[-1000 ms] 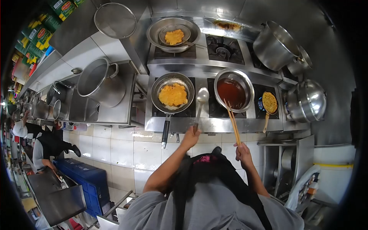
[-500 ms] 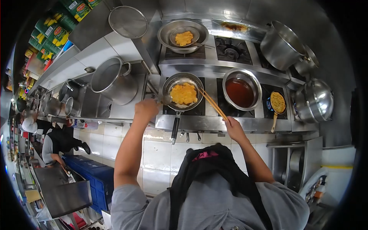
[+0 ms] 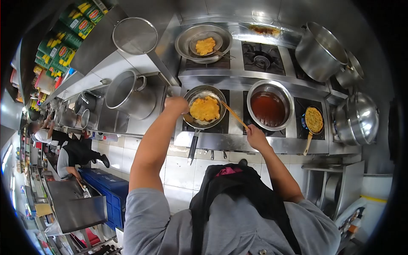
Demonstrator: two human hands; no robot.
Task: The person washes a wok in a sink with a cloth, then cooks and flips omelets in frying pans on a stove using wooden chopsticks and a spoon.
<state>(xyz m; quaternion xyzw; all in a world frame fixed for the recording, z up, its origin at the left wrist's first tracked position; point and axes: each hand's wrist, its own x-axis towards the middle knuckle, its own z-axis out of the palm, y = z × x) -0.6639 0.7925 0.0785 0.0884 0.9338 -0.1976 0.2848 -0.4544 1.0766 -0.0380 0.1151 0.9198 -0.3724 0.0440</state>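
Observation:
A yellow-orange fried piece [image 3: 205, 109] lies in a dark frying pan [image 3: 198, 90] on the front left burner, the pan's handle pointing toward me. My right hand [image 3: 256, 137] is closed around wooden chopsticks [image 3: 234, 114], whose tips reach the pan's right rim. At the pan's left side my left hand [image 3: 176, 104] is closed on a ladle [image 3: 188, 118], its bowl at the pan's left edge. Right of the pan stands a metal bowl [image 3: 290, 101] of reddish-brown liquid [image 3: 267, 109]. A smaller pan [image 3: 314, 120] holds a flat yellow-green piece over a blue flame.
Behind the frying pan, a basin [image 3: 183, 40] holds a strainer with another fried piece [image 3: 205, 46]. Large pots [image 3: 321, 51] stand back right, and a tall pot [image 3: 131, 95] stands left. Two people [image 3: 63, 163] are at the far left, near a blue container [image 3: 111, 197].
My left hand has moved up and right, closer to the pan's rim. My right hand has shifted slightly left relative to the bowl. The whole view has shifted a little.

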